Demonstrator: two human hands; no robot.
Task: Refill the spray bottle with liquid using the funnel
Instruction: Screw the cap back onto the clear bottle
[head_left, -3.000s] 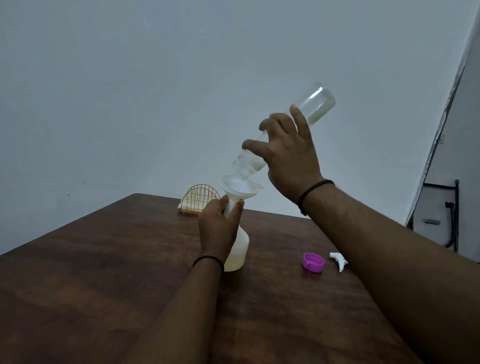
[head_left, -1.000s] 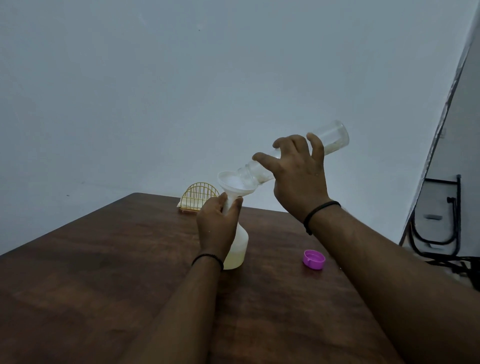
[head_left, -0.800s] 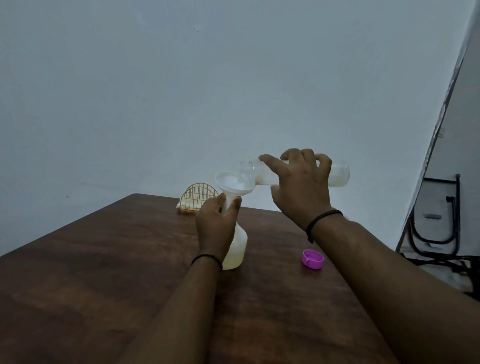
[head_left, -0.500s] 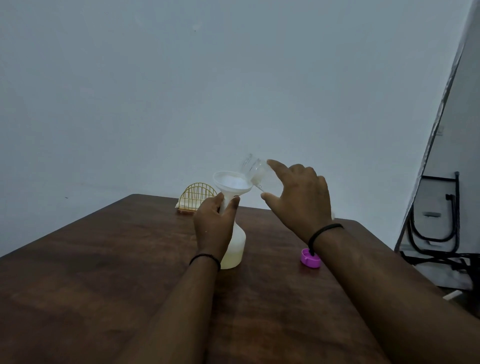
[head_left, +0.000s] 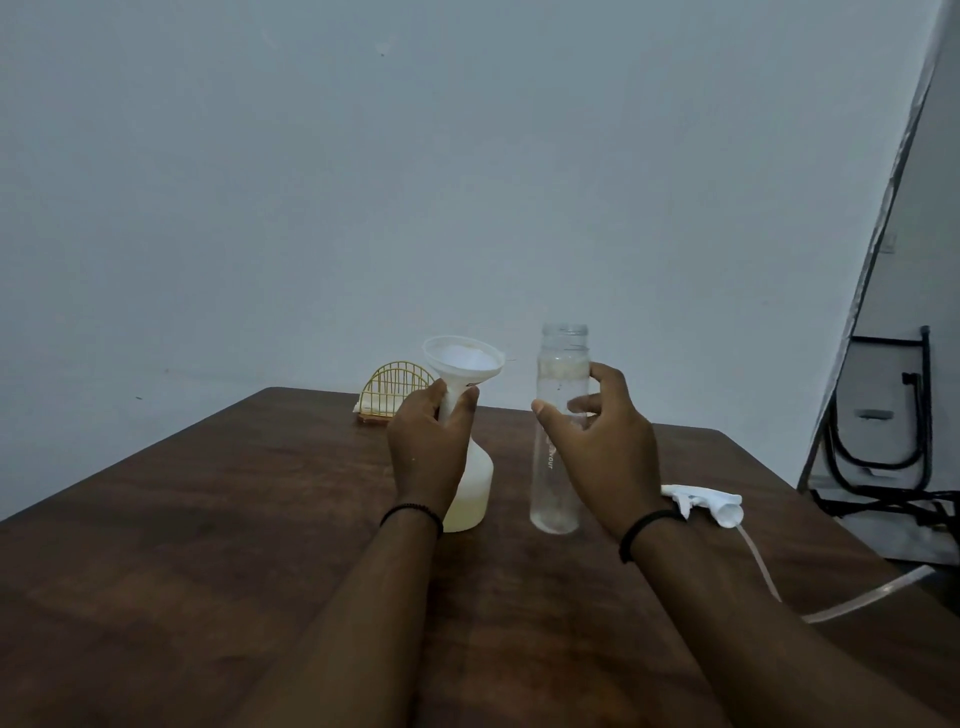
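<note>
Left hand (head_left: 428, 452): gripping the funnel (head_left: 462, 361) sitting in the spray bottle (head_left: 474, 493), which is standing on the table (head_left: 208, 519).
Right hand (head_left: 605, 452): grasping the upright clear bottle (head_left: 558, 467), seemingly emptied.
Progress: pouring apparently done; funnel awaiting removal, spray head (head_left: 701, 504) lying unattached at right.

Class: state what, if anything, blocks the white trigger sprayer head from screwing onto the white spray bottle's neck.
The white plastic funnel sits in the neck of the white spray bottle, its stem gripped by the left hand. Remove it first.
</note>
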